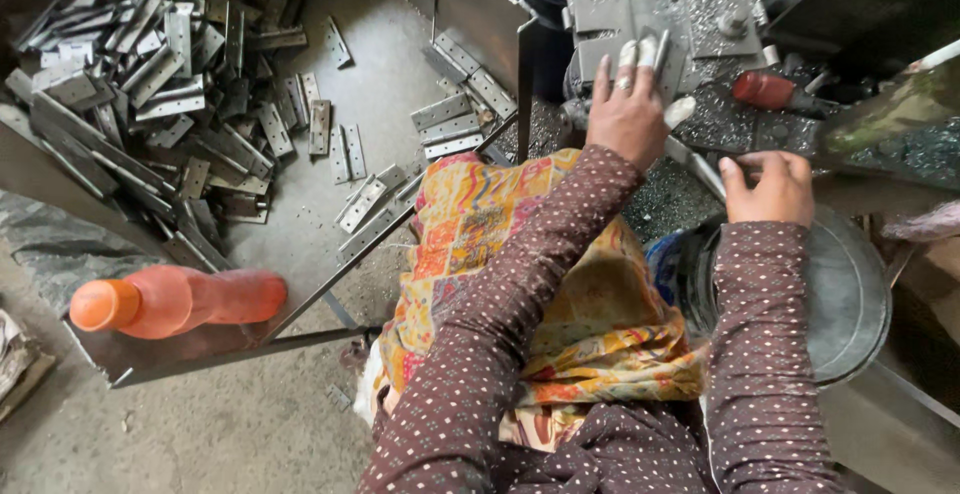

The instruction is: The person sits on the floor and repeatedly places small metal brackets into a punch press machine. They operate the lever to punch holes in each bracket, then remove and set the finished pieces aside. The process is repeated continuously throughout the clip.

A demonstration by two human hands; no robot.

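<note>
The left hand (627, 114) reaches forward onto the grey press (655, 4), its taped fingers (640, 54) closed on a flat metal strip (660, 54) pressed against the machine bed. The right hand (768, 189) rests at the rim of a round metal pan (850, 294), fingers curled together; whether it grips anything I cannot tell. A red handle (765, 89) lies beside the press. A heap of hinges (170, 84) covers the floor at left, near an orange bottle (180, 301).

Bare floor (385, 84) between hinge pile (150, 84) and machine (660, 14).
</note>
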